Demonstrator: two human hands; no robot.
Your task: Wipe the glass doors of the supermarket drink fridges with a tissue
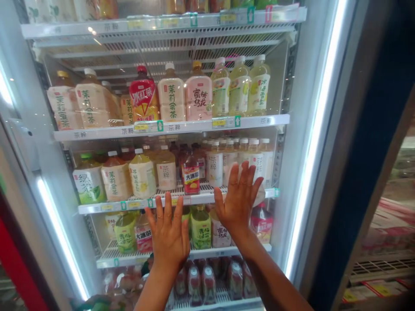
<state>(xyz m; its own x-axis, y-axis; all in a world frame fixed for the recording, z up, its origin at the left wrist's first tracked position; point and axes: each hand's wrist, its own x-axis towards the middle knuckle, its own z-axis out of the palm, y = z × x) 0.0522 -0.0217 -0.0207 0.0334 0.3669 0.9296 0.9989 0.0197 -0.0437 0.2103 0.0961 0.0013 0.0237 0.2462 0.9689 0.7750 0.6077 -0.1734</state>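
Observation:
Both hands are raised in front of a lit drinks fridge, backs toward me. My left hand (pixel 170 237) is open, fingers spread upward, over the lower shelf beside a green-labelled bottle (pixel 201 229) and a red-labelled bottle (pixel 143 233). My right hand (pixel 238 201) is open too, fingers apart, in front of white-capped bottles (pixel 215 164) on the shelf above. Neither hand holds anything. Whether the palms touch a glass door I cannot tell; faint reflections suggest glass. Between and above the hands stands a dark bottle with a red label (pixel 191 175).
Large tea bottles (pixel 171 95) line the shelf above, behind a white price rail (pixel 194 126). Several dark bottles (pixel 208 280) stand at the bottom. Bright light strips (pixel 316 142) run down both sides. A dark frame (pixel 353 142) borders the right, with more shelving (pixel 382 268) beyond.

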